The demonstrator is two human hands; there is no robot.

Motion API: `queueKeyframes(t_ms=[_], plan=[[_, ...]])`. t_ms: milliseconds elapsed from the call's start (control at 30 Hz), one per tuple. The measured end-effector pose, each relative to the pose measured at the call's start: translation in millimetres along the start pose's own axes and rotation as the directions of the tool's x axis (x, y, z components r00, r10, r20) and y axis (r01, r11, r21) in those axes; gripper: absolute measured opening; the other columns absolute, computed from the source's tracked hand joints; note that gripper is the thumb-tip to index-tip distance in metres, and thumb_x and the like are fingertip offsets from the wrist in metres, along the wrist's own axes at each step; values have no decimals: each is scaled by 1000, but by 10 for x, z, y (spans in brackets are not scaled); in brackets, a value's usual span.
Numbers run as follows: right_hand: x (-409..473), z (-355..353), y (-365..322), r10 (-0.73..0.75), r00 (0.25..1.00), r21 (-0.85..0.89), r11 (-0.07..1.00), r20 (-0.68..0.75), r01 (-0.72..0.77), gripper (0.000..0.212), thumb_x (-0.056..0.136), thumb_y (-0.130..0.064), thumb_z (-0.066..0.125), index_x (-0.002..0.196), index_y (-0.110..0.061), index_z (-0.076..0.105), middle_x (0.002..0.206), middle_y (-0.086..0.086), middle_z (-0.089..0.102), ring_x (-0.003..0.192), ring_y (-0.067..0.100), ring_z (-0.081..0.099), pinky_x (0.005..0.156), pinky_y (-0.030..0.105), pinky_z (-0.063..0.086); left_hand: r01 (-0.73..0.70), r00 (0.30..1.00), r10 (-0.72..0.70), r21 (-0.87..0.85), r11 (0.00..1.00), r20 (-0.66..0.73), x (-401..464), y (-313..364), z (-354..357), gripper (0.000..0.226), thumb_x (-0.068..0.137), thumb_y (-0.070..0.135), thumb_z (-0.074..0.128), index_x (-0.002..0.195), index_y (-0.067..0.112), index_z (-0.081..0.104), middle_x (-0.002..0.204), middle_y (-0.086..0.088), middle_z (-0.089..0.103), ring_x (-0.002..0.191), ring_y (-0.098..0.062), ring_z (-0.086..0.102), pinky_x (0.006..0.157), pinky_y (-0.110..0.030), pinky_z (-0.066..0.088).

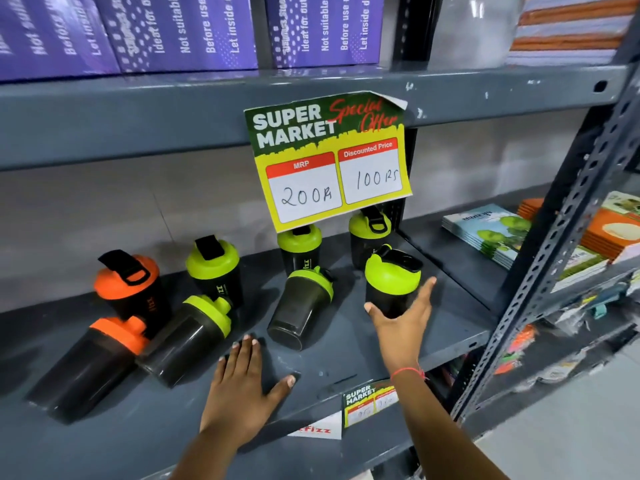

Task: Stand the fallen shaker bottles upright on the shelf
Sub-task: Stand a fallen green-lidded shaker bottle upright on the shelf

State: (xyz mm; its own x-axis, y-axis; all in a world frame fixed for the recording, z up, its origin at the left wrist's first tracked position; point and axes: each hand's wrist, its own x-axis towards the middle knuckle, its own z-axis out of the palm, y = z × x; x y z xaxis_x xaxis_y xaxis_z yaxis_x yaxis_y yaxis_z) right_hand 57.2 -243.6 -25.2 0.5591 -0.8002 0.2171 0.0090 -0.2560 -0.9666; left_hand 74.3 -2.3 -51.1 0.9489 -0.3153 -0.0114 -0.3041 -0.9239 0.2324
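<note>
Three black shaker bottles lie on their sides on the grey shelf (346, 344): an orange-lidded one (86, 365) at the left, a green-lidded one (187, 337) beside it, and another green-lidded one (301, 306) in the middle. Several bottles stand upright behind them, among them an orange-lidded one (128, 282) and a green-lidded one (214, 268). At the front right stands an upright green-lidded bottle (391, 282). My right hand (401, 323) is spread around its base, thumb left and fingers right, not wrapped. My left hand (242, 386) lies flat, palm down, on the shelf in front of the fallen bottles.
A yellow and green price sign (329, 157) hangs from the shelf above, over the back bottles. Purple boxes (187, 29) fill the upper shelf. Stacked books (488, 233) lie to the right, past a perforated metal upright (540, 271). A small price tag (369, 401) sits on the shelf's front edge.
</note>
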Motion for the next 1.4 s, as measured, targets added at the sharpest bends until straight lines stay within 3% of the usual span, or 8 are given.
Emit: queueKeyframes(t_ms=[167,267,367,533,800,933,1067,1400], plan=[[29,-227,-346,-128,981,-10,992,-149,127,82,79,-33,65,144,-31,14,154,6,20,143,22,14,113,40,19,-13,1000,13,-8,1000,18,-33,13,0,97,75,77,15,145,13,-7,158,-5,-6,145,-19,-8,117,-37,-5],[472,-292,-779,-281,933,-373,859,226,349,66,76,-19,66,136,-16,39,145,14,39,138,29,26,112,38,22,-22,1000,22,-10,1000,-2,-32,15,-16,94,80,74,22,145,11,-5,158,-6,-3,145,-20,-6,117,-37,-4],[735,-284,-1115,25,770,-598,647,637,474,61,77,-24,66,134,-20,44,140,12,47,128,30,42,104,36,36,-25,1000,25,-21,999,-3,-32,17,-22,95,79,74,21,145,10,-5,158,-7,-3,145,-20,-5,118,-38,-3],[702,-103,-1186,135,850,-832,331,510,446,69,74,-56,58,131,-21,41,139,11,43,127,34,38,101,48,40,-25,1000,25,-21,999,-9,-21,4,-12,97,78,76,19,145,10,-5,158,-8,-2,145,-21,-4,118,-39,-2],[873,-178,-1172,295,672,-713,483,679,508,84,72,-33,68,143,-29,22,155,6,17,140,29,22,111,41,28,-27,999,27,-19,999,-20,-16,1,14,96,78,76,19,145,11,-4,158,-8,-1,145,-22,-3,117,-38,-3],[797,-123,-1111,219,811,-833,262,543,487,86,70,-66,53,142,-35,15,154,4,19,140,34,16,104,59,28,-25,1000,25,-8,1000,-19,-8,0,9,96,78,76,19,145,12,-5,158,-7,-2,145,-21,-4,117,-38,-4],[958,-118,-1254,377,664,-758,211,646,617,102,67,-42,70,144,-35,3,158,0,-9,144,30,-8,113,60,16,-22,1000,21,-9,1000,-18,2,-11,25,97,77,77,17,145,13,-5,158,-6,-3,145,-21,-4,117,-38,-4],[1017,-145,-1278,322,694,-742,43,644,669,95,61,-73,57,140,-27,30,151,8,26,139,33,16,113,56,22,-15,1000,15,17,1000,-14,21,-17,27,108,63,83,0,145,13,-5,158,-6,-2,145,-21,-4,117,-38,-3]])
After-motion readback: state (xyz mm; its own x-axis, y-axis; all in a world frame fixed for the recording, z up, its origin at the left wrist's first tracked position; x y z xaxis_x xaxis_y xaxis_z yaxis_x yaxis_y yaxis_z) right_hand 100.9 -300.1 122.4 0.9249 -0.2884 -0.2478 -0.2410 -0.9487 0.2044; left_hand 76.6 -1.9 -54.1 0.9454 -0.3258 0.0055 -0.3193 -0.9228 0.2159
